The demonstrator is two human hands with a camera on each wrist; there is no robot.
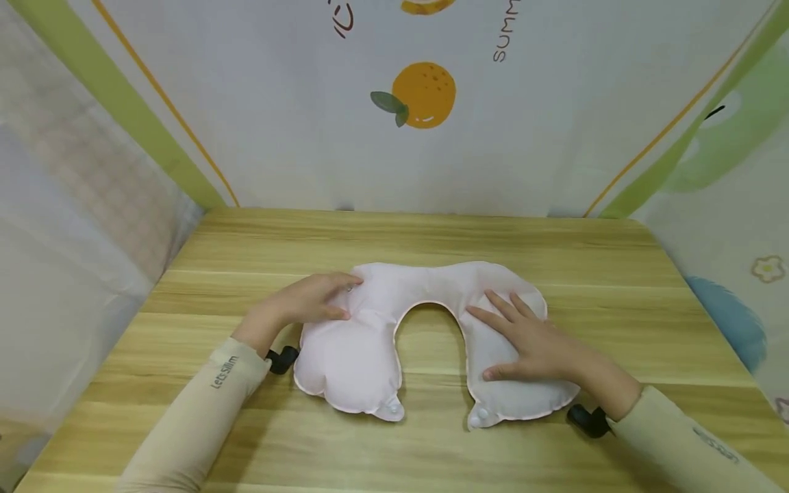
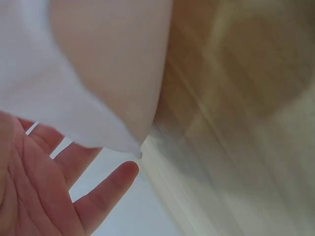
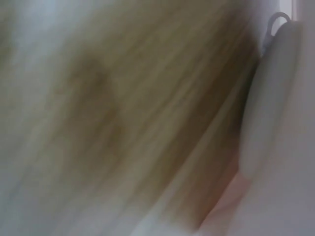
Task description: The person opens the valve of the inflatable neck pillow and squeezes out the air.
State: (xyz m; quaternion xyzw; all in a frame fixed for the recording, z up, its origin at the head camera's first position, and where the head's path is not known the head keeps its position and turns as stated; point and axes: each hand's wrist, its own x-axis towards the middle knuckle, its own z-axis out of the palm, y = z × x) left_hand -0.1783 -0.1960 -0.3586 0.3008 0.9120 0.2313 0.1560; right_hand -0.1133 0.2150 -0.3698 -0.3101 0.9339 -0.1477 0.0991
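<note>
Neck pillow (image 1: 427,283), pale pink, lies on the table (image 1: 431,455) under both hands. The left hand (image 1: 311,298) touches its left side, fingers loose and apart. The right hand (image 1: 537,348) rests on its right side, fingers spread wide.

Smooth matt pillow on a wood-grained worktop
The U-shaped pillow (image 1: 360,373) looks like thin coated cloth or soft plastic, puckered along its seams; the worktop (image 1: 425,239) is smooth with a faint sheen. Beyond its back edge hangs a matt printed sheet (image 1: 296,123). Toward its near corners, the left sleeve (image 1: 191,411) and right sleeve (image 1: 684,438) are matt cloth, the black wrist pieces (image 1: 588,420) plastic-looking.
</note>
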